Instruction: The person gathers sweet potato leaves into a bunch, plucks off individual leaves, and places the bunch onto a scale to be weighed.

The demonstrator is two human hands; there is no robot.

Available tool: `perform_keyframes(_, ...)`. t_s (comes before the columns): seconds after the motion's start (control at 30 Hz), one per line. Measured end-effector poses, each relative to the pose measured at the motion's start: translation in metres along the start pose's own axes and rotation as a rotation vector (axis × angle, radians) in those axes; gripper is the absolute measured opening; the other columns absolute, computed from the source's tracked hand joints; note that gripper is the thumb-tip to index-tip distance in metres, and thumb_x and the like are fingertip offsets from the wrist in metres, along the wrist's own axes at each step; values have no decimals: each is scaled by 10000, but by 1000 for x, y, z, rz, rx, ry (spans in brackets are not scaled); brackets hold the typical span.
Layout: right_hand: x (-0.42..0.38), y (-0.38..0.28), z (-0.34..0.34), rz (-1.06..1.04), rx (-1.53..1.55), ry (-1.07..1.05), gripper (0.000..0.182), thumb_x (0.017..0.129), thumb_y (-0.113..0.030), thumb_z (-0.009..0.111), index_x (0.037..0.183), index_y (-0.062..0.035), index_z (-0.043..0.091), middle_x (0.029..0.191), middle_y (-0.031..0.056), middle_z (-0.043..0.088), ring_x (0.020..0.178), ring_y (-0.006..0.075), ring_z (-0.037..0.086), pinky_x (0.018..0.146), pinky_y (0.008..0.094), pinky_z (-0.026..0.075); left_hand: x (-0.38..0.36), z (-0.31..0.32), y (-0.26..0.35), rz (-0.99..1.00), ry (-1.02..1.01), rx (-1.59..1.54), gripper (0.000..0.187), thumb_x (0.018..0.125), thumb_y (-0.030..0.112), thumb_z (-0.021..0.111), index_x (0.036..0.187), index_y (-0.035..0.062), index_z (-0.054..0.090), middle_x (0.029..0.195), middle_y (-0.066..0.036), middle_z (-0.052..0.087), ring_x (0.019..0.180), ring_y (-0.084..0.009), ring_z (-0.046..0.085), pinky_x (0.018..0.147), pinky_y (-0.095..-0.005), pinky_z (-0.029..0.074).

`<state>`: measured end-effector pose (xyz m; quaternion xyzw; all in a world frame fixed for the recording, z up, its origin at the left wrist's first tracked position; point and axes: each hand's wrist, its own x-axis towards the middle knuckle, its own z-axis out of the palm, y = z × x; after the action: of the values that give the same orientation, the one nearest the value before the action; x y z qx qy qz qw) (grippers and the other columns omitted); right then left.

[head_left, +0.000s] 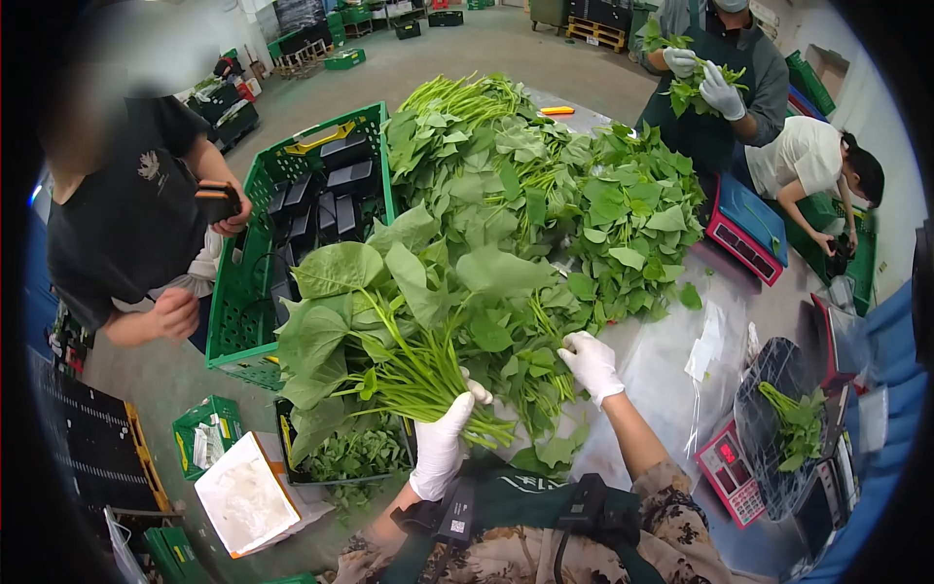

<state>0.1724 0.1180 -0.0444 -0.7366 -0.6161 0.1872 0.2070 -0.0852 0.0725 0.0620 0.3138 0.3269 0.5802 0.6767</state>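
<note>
A bunch of leafy stems (389, 331) is gripped in the closed fingers of the left hand (443, 443), above the bench (671, 389) edge. Its long axis is seen running from the cut ends at lower right up to the leaves at upper left. The right hand (590, 365), fingers curled loosely, is laid on the large heap of greens (545, 195); most is judged still unbundled.

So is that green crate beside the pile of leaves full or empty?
Partly filled. The green crate holds dark rectangular trays stacked along its far side, while bare mesh wall shows on the near side. What the trays contain cannot be told.
</note>
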Motion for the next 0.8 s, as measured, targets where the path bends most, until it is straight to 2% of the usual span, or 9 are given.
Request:
perform_keyframes(0.07,0,-1,-14,12,208,84,238,816,-266,626,927,-56,642,864,95,651,734,252,619,658,367,473,-1,-1,0,-1,-5,7,339,835,104,643,1115,1,482,858,-95,585,827,-217,579,781,-347,480)
perform_keyframes(0.13,1,-10,-47,204,909,40,164,883,-170,578,954,-44,654,802,1,653,573,42,481,518,177,375,-1,0,1,6,-17,21,337,836,100,637,1117,1,480,859,-95,584,829,-216,578,782,-347,480)
perform_keyframes(0.2,-1,1,-73,143,1251,69,166,901,-167,567,983,-48,649,826,22,663,550,21,448,518,149,349,-1,1,2,-1,-15,18,333,838,95,630,1119,0,479,861,-96,584,830,-217,578,782,-349,480)
perform_keyframes(0.23,-1,1,-80,152,1114,22,188,916,-176,560,1011,-32,633,843,44,666,553,29,446,524,151,352,-2,2,1,-7,-19,16,331,839,92,627,1120,0,478,862,-97,584,830,-217,577,782,-350,480)
perform_keyframes(0.37,-18,-17,-91,-4,1413,10,191,919,-169,567,1025,-19,618,873,62,662,678,54,562,556,152,399,0,5,-7,-9,-54,49,309,847,81,605,1117,-1,478,861,-102,587,830,-216,576,786,-346,475)
perform_keyframes(0.63,-47,-73,-97,-216,1553,-219,173,901,-166,594,969,-13,634,879,67,658,756,107,597,598,187,435,0,4,-13,-36,-9,-4,324,858,66,613,1137,-24,475,874,-103,610,841,-214,592,792,-339,475)
perform_keyframes(0.73,-62,-110,-104,-193,1266,-199,150,888,-143,609,957,-14,642,893,69,659,726,95,579,612,183,433,0,4,-13,-25,-21,84,293,854,73,622,1107,-21,509,885,-96,634,830,-194,608,795,-324,484)
perform_keyframes(0.77,-68,-125,-106,-117,1150,-237,141,877,-120,622,955,-6,645,898,64,659,708,90,562,623,188,439,-1,7,-9,-19,-29,94,127,871,75,607,965,-7,633,890,-51,654,860,-138,609,798,-271,481)
perform_keyframes(0.8,-68,-132,-95,-180,1122,-251,154,870,-119,632,963,3,643,877,47,656,693,78,541,617,197,438,-2,3,-12,-29,-39,139,176,870,94,620,1017,-2,621,943,-44,649,879,-128,601,798,-266,481)
